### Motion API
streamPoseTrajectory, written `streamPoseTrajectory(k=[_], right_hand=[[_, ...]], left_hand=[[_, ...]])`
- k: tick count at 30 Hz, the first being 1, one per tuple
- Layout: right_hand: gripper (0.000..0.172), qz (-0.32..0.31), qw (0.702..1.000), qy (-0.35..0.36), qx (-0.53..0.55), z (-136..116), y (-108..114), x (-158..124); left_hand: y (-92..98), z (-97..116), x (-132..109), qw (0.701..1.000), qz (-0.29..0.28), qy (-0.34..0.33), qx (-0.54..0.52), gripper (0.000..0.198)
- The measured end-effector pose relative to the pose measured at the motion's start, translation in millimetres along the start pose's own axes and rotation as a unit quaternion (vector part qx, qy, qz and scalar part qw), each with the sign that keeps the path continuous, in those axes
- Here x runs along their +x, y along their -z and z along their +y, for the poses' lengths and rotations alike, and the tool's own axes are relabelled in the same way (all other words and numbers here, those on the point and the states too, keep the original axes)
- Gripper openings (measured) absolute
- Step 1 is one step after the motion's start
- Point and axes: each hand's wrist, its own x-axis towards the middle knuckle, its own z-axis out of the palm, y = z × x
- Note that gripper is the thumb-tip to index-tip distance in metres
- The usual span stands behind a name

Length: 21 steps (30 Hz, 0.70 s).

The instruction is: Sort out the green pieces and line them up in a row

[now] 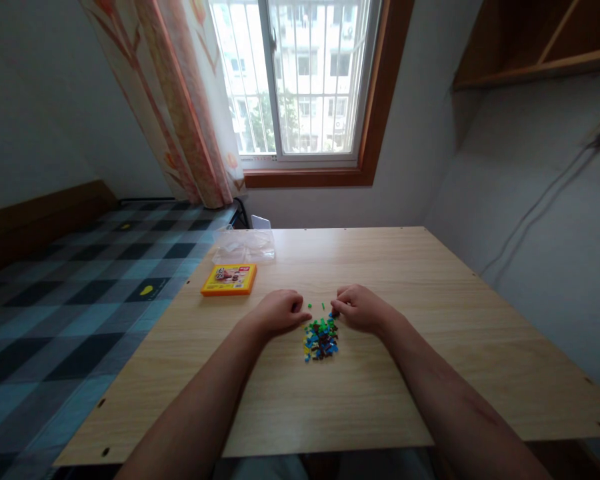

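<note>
Pieces of small coloured plastic, blue, green, yellow and dark, make a loose pile (321, 339) on the table (430, 320), and we find both bare hands resting at its far edge. The left hand (279, 312) lies knuckles-up just to the left of the pile, with a sliver of bare wood between them. Its fingers (294, 305) are curled under and closed against the thumb, and we cannot tell whether anything sits inside. The right hand (361, 308) lies to the pile's far right, and its fingers (341, 309) are drawn together into a pinch whose tips meet the far right corner of the pile, at a blue piece. Whether that piece is gripped or only touched is too small for us to say.

So the right hand is the nearer one. From its fingertips the pile lies toward the body and to the left; from the left hand it lies toward the body and to the right. The pile is a little longer along the line running outward from the person than it is across. Two loose green pieces (309, 305) lie apart from the pile, in the gap between the two hands.

Further off to the left we see an orange box (229, 279) lying flat near the table's left edge, and beyond it a clear plastic bag (243, 245), crumpled, at the far corner. A bed (70, 300) with a checked cover runs beside the table on the left, and a barred window (305, 80) with a patterned curtain (180, 100) is ahead.
</note>
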Motion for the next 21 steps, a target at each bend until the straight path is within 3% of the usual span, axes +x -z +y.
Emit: streamPoseTrajectory(k=[9, 14, 21], right_hand=[[0.028, -0.02, 0.999, 0.029, 0.011, -14, -5, -1], [0.029, -0.025, 0.999, 0.036, -0.006, -19, -12, -2], [0.042, -0.015, 0.998, 0.022, -0.062, -18, -9, 1]], left_hand=[[-1.3, -6, 1, 1.0, -0.013, -0.002, -0.014, 0.03], [-2.8, -4, 1, 1.0, 0.011, 0.008, 0.009, 0.028], [-5.6, 1, 5, 0.999, 0.015, 0.026, 0.028, 0.033]])
